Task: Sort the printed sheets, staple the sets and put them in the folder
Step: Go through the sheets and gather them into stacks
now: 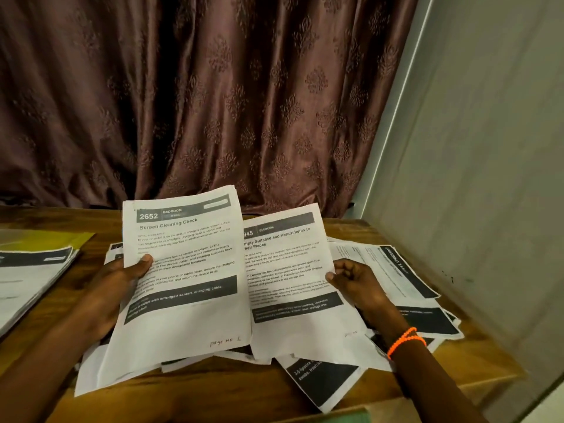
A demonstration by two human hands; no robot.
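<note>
Sorting: your left hand [122, 271] grips sheet 2652 [183, 264], your right hand [351, 279] pinches the suitcase sheet [290, 270] at mid-frame. Next, match each to its set.

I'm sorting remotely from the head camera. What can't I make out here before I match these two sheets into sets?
- Right hand's sheet: first digit of its number, hidden behind the "2652" sheet that the left hand grips.
- Body text on both: too blurred.
- Loose pile: mostly covered by the held sheets and right hand.
- Left stack and folder: cut off by the frame edge.
- Stapler: not visible.
</note>
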